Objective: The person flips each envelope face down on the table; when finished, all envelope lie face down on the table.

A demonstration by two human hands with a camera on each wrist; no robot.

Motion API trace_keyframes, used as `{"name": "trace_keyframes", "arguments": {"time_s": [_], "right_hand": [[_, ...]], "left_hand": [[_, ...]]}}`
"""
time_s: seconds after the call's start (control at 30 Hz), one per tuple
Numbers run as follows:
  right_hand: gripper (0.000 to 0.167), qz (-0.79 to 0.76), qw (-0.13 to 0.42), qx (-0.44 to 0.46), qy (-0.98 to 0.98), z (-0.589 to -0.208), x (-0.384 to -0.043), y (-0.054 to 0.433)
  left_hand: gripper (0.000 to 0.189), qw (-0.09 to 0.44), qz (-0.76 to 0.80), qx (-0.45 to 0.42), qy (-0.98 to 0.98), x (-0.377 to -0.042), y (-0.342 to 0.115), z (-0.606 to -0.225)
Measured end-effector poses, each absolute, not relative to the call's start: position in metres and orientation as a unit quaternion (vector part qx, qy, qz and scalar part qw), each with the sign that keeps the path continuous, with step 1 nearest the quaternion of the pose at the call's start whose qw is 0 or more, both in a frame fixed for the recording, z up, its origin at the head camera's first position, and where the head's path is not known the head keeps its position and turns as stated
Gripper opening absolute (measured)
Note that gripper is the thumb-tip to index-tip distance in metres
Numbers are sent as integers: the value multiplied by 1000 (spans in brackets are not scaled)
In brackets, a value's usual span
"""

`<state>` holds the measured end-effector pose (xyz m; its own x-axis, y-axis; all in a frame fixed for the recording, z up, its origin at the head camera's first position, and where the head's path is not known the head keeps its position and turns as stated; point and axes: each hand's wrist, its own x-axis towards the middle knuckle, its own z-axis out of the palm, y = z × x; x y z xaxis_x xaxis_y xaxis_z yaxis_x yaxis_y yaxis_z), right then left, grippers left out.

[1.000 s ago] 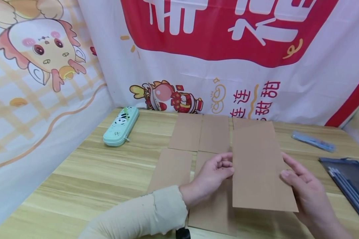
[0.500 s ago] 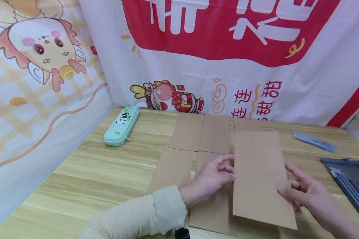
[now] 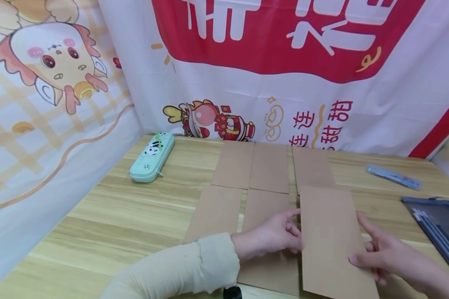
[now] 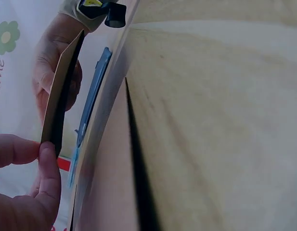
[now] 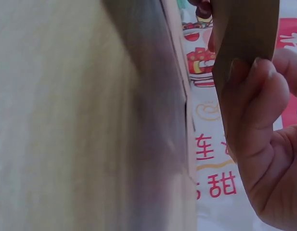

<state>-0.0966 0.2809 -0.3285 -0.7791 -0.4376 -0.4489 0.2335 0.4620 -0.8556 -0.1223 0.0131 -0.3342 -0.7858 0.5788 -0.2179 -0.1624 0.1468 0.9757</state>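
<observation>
A brown cardboard rectangle is held above the table between both hands. My left hand pinches its left edge; the left wrist view shows thumb and finger meeting on the card's edge. On the opposite edge, my right hand grips with the thumb on top, and in the right wrist view its curled fingers lie against the underside. Just beyond the held piece, another brown card lies flat, partly covered by it. Further cards, such as the one at the back left, lie in two rows.
A mint panda pencil case sits at the back left of the wooden table. To the right are a slim light-blue packet and a dark mesh pouch with grey sticks. A printed cloth hangs behind.
Both hands have brought the held card toward the person and lower, uncovering the flat card at the back right. The right thumb has shifted its place along the card's edge.
</observation>
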Motion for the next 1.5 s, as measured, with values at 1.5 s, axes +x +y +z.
{"name": "trace_keyframes", "arguments": {"time_s": [1.5], "right_hand": [[93, -385, 320, -10, 866, -337, -101, 282]], "left_hand": [[79, 359, 586, 126, 716, -124, 14, -333]]}}
